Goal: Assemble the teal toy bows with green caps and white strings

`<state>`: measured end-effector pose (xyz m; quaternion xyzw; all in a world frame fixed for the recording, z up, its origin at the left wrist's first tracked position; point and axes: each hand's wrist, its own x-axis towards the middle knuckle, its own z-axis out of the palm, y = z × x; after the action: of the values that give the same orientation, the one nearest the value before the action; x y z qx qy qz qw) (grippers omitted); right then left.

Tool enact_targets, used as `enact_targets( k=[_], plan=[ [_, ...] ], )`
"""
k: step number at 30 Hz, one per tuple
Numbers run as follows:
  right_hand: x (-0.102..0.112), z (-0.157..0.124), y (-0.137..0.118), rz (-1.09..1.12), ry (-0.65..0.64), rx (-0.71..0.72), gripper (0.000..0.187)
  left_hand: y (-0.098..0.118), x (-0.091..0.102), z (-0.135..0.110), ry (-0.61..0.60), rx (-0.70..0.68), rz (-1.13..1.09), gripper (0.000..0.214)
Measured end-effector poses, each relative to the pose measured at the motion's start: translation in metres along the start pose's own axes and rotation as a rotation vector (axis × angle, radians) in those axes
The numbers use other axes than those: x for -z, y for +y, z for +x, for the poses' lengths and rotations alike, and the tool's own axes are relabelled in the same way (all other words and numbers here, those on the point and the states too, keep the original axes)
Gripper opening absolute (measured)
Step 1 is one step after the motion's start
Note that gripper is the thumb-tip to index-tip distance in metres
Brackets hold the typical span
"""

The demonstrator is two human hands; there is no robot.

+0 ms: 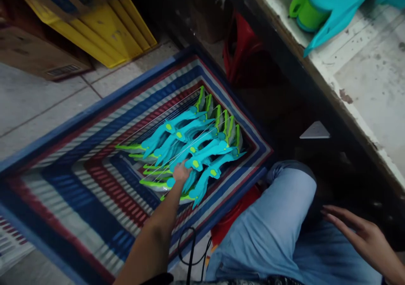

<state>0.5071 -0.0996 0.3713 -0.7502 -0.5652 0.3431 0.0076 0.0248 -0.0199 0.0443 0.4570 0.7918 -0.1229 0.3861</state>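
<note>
Several turquoise toy bows with lime-green limbs and thin white strings lie stacked in rows inside a large striped crate. Reaching down into the crate, my left hand is closed on the middle of one toy bow on top of the stack; its fingertips are partly hidden. My right hand is beside my leg, holding nothing, with fingers stretched and apart. On the worktable at upper right rests another turquoise and green toy piece, cut off by the picture's edge.
A worn white worktable runs along the right. Yellow bins and a cardboard box stand past the crate at upper left. A red stool sits under the table. A black cable loops near my left arm.
</note>
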Motion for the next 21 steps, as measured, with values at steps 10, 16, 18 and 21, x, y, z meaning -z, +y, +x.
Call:
enact_targets(
  k=[10,16,18,21],
  plan=[
    [-0.001,-0.002,0.01,0.013,0.008,-0.008,0.036,-0.001,0.046,0.045,0.166,0.079,-0.02,0.065],
    [-0.003,-0.008,0.019,0.044,-0.004,-0.02,0.036,0.012,0.026,0.053,0.151,0.119,0.016,0.072],
    [-0.006,-0.012,0.023,0.048,0.0,-0.013,0.036,0.017,0.015,0.047,0.175,0.086,0.019,0.073],
    [-0.011,-0.017,0.026,0.041,-0.008,-0.007,0.037,0.023,0.001,0.035,0.179,0.044,0.01,0.077]
  ],
)
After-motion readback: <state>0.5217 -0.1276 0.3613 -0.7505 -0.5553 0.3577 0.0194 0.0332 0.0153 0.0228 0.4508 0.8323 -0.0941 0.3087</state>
